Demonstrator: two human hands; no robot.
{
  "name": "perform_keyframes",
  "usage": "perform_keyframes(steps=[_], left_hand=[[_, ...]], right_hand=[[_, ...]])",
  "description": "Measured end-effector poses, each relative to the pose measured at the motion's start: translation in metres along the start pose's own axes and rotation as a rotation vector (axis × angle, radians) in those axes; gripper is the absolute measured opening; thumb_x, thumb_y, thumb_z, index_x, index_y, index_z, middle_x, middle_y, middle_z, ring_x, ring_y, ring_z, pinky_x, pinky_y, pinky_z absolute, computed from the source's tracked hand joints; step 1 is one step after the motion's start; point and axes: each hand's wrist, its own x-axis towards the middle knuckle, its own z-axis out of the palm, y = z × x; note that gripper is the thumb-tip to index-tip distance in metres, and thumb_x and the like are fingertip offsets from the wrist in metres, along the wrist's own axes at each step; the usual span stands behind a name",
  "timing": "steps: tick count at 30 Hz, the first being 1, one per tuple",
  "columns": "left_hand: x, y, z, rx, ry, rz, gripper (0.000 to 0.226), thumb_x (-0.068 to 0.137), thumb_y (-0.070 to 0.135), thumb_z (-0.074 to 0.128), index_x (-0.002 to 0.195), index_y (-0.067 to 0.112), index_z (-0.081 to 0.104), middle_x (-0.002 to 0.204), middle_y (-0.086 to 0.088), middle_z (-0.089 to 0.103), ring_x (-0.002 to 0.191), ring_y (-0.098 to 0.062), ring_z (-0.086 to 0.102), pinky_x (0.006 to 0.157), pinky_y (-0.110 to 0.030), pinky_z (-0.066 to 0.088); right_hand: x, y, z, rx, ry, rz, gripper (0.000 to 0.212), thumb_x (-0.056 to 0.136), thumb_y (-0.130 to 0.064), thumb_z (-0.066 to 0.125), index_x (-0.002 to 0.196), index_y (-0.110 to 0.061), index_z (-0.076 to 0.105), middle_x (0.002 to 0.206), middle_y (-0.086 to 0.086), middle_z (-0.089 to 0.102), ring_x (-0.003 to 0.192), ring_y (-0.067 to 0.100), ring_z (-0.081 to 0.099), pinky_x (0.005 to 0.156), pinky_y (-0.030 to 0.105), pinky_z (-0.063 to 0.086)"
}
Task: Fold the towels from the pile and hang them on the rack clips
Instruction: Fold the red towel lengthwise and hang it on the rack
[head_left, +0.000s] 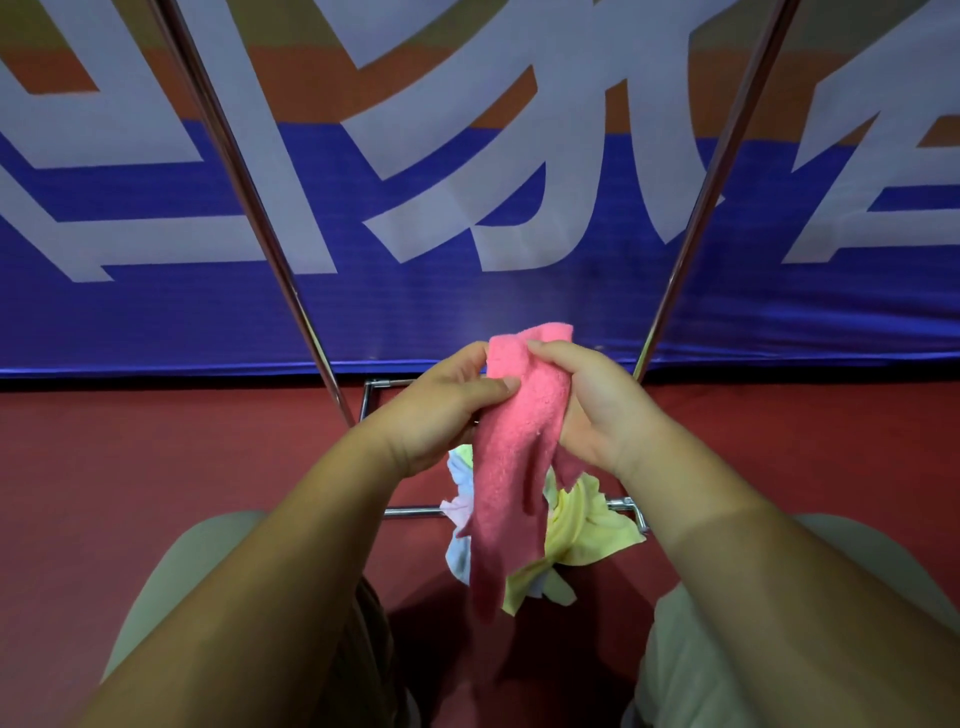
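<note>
One fluffy pink terry towel (511, 441) was held in mid-air in the head view, bunched lengthwise into a narrow strip hanging down. The left hand (447, 410) pinched its upper end between thumb and fingers, and the right hand (597, 410) curled round the same end from the other side. Beneath it, a loose pile of pale yellow, blue and pink towels (576, 525) lay at the rack's chrome lower bar (410, 512) on the dark red floor (156, 457). Slanted chrome rack poles (244, 197) rose before a blue banner with white lettering (519, 301). No clips or hung towels showed, so the job looked far from done: this fold was unfinished and the pile waited.
</note>
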Motion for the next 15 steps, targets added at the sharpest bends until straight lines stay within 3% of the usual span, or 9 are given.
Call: perform_keyframes(steps=[3,7,10,13,15], left_hand=[[-0.0007,-0.0002,0.0003,0.033,-0.005,0.025,0.041,0.108,0.009,0.06,0.145,0.026,0.058,0.129,-0.005,0.075,0.109,-0.023,0.074,0.079,-0.036,0.061],[-0.0013,0.0009,0.001,0.09,0.015,0.053,0.05,0.106,0.002,0.061,0.147,0.029,0.057,0.13,-0.002,0.076,0.111,-0.023,0.076,0.077,-0.037,0.063],[-0.0016,0.0003,0.0003,0.155,0.045,0.089,0.051,0.103,0.0,0.064,0.146,0.028,0.058,0.129,0.0,0.076,0.112,-0.021,0.075,0.073,-0.032,0.062],[-0.0019,0.0017,-0.0041,0.181,0.096,0.132,0.055,0.099,-0.001,0.069,0.146,0.027,0.06,0.131,0.004,0.075,0.12,-0.019,0.073,0.094,-0.04,0.063],[-0.004,0.0037,-0.0047,0.22,0.114,0.143,0.058,0.097,0.001,0.073,0.146,0.03,0.061,0.129,0.006,0.076,0.119,-0.016,0.074,0.095,-0.04,0.062]], right_hand=[[-0.0007,-0.0019,-0.0012,0.01,-0.015,0.019,0.029,0.109,-0.02,0.055,0.126,-0.002,0.072,0.115,0.025,0.079,0.099,0.037,0.079,0.085,0.048,0.065],[-0.0002,-0.0028,-0.0025,0.01,-0.043,0.045,0.044,0.112,-0.023,0.047,0.138,0.006,0.066,0.127,0.029,0.075,0.113,0.04,0.075,0.098,0.054,0.06],[-0.0005,-0.0005,-0.0022,-0.014,-0.061,0.075,0.041,0.113,-0.018,0.045,0.138,0.008,0.065,0.127,0.03,0.075,0.114,0.041,0.075,0.1,0.056,0.059],[-0.0002,0.002,-0.0034,-0.037,-0.065,0.076,0.033,0.111,-0.01,0.049,0.134,0.006,0.068,0.132,0.032,0.073,0.12,0.044,0.073,0.105,0.058,0.058],[0.0017,0.0034,-0.0045,-0.057,-0.061,0.066,0.033,0.11,-0.006,0.05,0.136,0.006,0.067,0.134,0.032,0.072,0.126,0.047,0.071,0.11,0.061,0.055]])
